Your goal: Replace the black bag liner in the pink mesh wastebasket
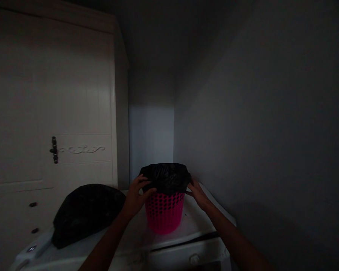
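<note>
A bright pink perforated plastic basket (165,216) stands upright on the white surface in front of me. A black plastic bag (166,177) covers its top, with the bag's edge folded down over the rim. At the left side of the rim, my left hand (137,195) grips the bag, thumb and fingers somewhat apart on the plastic. On the opposite side, my right hand (198,194) holds the bag's edge, its fingertips partly hidden behind the plastic. The inside of the basket cannot be seen.
A large, bulging black bag (87,212) lies to the left on the white appliance-like top (135,235). Behind it rises a white wardrobe (81,94) with a dark handle (54,149). A grey wall (260,131) borders the right side. The room is dim.
</note>
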A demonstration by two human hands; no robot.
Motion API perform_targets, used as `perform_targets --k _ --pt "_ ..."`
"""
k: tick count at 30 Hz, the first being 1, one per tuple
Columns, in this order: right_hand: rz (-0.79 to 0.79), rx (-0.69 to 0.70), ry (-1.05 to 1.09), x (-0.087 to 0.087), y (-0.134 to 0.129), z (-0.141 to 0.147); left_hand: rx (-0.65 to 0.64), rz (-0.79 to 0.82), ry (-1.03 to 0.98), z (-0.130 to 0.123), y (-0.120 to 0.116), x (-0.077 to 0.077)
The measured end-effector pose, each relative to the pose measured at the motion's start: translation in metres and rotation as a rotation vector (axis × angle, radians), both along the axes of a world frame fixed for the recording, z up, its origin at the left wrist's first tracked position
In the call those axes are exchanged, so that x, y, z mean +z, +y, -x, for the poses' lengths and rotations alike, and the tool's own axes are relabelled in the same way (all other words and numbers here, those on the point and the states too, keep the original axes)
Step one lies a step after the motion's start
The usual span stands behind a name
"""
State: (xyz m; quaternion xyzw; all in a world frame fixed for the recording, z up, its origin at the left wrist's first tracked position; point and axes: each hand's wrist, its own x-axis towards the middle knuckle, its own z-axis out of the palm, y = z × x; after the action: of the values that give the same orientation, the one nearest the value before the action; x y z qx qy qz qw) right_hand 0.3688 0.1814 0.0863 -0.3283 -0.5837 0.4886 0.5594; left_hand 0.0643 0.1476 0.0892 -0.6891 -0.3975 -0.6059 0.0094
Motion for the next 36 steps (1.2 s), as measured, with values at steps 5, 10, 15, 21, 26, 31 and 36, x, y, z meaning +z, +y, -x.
perform_targets --k 5,10,15,21,26,31,36 --pt "-0.114 -0.174 0.037 -0.015 0.018 0.0 -0.062 0.122 0.046 -0.008 -0.004 0.018" --pt "-0.368 -0.327 -0.133 -0.024 0.039 -0.002 0.092 0.14 0.129 -0.021 -0.008 0.027" --pt "-0.467 -0.421 -0.225 -0.019 0.045 -0.006 0.133 0.036 0.221 -0.028 -0.007 0.026" --pt "-0.525 -0.349 -0.291 -0.001 0.039 -0.008 0.068 0.015 0.195 -0.03 -0.003 0.022" --pt "-0.441 -0.305 -0.363 0.018 0.024 -0.008 0.117 0.069 -0.07 -0.029 -0.006 0.031" --pt "-0.321 -0.388 -0.363 0.03 0.03 -0.007 0.093 0.11 -0.196 -0.029 -0.004 0.043" --pt "-0.238 -0.505 -0.322 0.052 0.062 -0.009 0.079 0.112 -0.123 -0.023 0.013 0.033"
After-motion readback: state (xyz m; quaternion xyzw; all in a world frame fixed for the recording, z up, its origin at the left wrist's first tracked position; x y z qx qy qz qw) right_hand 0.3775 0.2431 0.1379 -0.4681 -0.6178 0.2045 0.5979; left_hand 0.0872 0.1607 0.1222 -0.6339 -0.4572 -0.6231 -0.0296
